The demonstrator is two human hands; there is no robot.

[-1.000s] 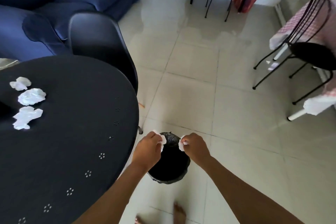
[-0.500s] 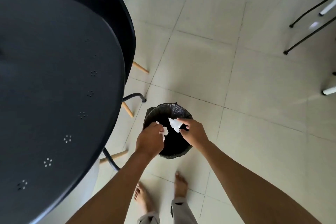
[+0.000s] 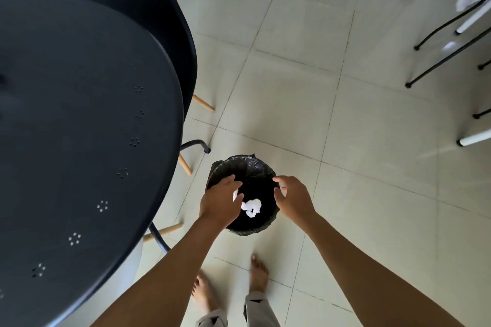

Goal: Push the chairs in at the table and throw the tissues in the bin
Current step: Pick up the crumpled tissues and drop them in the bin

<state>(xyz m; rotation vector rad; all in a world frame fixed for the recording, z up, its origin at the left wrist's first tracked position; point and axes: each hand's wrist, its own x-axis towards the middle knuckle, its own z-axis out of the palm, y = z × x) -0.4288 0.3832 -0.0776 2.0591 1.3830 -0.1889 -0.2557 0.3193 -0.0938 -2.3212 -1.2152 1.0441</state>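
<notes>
While I can't spot any readable label anywhere, here's what I see: bare feet [image 3: 259, 272] on the tiled floor [image 3: 372, 194], then both hands over the bin [image 3: 247, 167]. Left hand [image 3: 220, 202] pinches a bit of tissue [image 3: 235, 194]; right hand [image 3: 293, 198] hangs spread, holding nothing. Another tissue wad [image 3: 252, 207] lies inside the bin. Left of it is the dark worktop [image 3: 79, 127], with a chair [image 3: 148, 2] tucked in beyond.

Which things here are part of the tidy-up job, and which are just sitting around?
Part of the job:
- bin with black liner
- white tissue inside the bin
- left hand, a bit of tissue at its fingers
- right hand, open above the bin
- black chair and round table

Just sitting around:
- wire chair legs
- tiled floor
</notes>
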